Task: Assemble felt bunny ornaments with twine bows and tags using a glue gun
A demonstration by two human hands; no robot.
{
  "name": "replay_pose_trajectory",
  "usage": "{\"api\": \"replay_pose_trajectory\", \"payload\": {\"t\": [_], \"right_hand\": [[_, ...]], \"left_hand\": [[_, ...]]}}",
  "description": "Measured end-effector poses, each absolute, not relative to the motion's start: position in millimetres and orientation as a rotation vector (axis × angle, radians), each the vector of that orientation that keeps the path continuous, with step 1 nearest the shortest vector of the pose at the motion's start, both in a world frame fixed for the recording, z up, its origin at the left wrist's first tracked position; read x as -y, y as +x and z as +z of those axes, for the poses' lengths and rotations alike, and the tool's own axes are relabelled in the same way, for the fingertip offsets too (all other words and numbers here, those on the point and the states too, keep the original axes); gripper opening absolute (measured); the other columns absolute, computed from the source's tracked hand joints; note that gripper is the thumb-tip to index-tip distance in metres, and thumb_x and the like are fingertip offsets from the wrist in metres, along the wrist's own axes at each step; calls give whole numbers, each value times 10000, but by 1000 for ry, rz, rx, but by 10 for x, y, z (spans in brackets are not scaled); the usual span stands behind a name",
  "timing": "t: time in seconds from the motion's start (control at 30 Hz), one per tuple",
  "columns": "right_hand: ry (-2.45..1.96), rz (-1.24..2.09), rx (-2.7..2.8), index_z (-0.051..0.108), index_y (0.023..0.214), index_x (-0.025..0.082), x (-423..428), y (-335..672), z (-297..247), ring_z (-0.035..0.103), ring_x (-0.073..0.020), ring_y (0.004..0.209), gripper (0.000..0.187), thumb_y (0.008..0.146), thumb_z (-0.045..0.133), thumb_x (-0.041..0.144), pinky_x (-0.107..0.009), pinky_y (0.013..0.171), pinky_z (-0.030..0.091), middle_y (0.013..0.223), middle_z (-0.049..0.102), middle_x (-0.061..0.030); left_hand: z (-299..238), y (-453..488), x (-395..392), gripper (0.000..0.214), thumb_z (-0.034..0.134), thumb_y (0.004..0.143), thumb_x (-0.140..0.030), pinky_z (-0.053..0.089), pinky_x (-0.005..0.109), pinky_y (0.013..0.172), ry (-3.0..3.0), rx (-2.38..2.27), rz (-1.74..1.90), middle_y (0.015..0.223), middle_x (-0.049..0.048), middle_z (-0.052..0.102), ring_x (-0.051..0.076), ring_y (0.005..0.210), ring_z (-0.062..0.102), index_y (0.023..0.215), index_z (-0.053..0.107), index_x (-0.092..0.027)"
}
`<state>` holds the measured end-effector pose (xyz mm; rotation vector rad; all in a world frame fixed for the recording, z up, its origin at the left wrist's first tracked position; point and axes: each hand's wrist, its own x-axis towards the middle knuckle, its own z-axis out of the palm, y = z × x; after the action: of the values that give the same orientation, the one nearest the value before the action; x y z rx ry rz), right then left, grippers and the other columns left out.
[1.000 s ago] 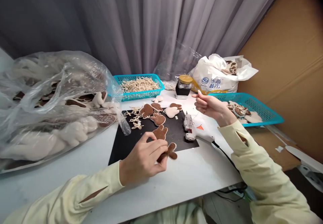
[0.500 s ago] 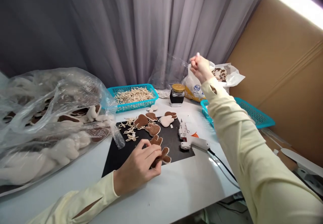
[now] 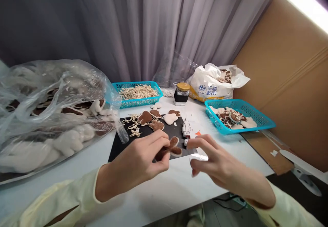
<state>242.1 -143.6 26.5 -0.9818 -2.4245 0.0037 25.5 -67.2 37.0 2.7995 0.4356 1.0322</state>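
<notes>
My left hand [image 3: 143,158] is closed on a brown bunny-shaped plush piece [image 3: 175,146], pinching its lower part between thumb and fingers with the ears sticking out to the right. My right hand [image 3: 217,165] hovers just right of it, thumb and fingers apart, with nothing visible between them. Behind the right fingers a white hot glue gun [image 3: 187,128] lies partly hidden. On the black mat [image 3: 119,148] are a brown plush piece [image 3: 156,125], a cream one [image 3: 170,118] and small cream string bows [image 3: 134,130].
A blue basket [image 3: 138,103] holds many string bows. The right-hand blue basket [image 3: 263,119] contains plush pieces. A black jar with a gold lid [image 3: 181,94] stands near a white plastic bag [image 3: 202,78]. A large clear bag [image 3: 64,114] of plush pieces fills the left side.
My right hand has come down from high beside the white bag to near my left hand. My left hand has raised the brown bunny piece slightly off the mat.
</notes>
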Motion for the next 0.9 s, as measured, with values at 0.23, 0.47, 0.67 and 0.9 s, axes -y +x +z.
{"api": "replay_pose_trajectory", "payload": {"t": [0.23, 0.47, 0.67, 0.9], "right_hand": [[-646, 433, 1999, 426, 734, 200, 1744, 2152, -91, 567, -159, 703, 231, 936, 316, 175, -383, 787, 470, 697, 580, -50], [-564, 608, 1902, 357, 684, 224, 1763, 1976, -234, 502, -125, 513, 260, 932, 280, 229, -283, 572, 410, 580, 556, -16], [-620, 702, 1741, 396, 648, 220, 1855, 1984, -220, 520, -133, 519, 296, 929, 334, 287, -266, 562, 446, 548, 529, -14], [-646, 1034, 1319, 536, 599, 174, 1560, 2117, -31, 407, -93, 454, 335, 892, 478, 327, -230, 418, 328, 560, 510, -5]], "left_hand": [[301, 551, 730, 149, 410, 814, -81, 457, 235, 525, 2996, -318, 712, 721, 26, 531, 126, 604, 527, 762, 539, -137], [383, 619, 767, 181, 396, 865, -80, 488, 234, 629, 3060, -130, 677, 748, 37, 568, 135, 687, 561, 846, 572, -121], [349, 642, 828, 163, 427, 870, -94, 465, 227, 569, 3042, 93, 400, 720, 39, 565, 143, 652, 548, 815, 576, -127], [188, 706, 696, 113, 507, 780, -49, 493, 204, 595, 2580, 154, 525, 786, 55, 591, 118, 659, 565, 767, 595, -119]]}}
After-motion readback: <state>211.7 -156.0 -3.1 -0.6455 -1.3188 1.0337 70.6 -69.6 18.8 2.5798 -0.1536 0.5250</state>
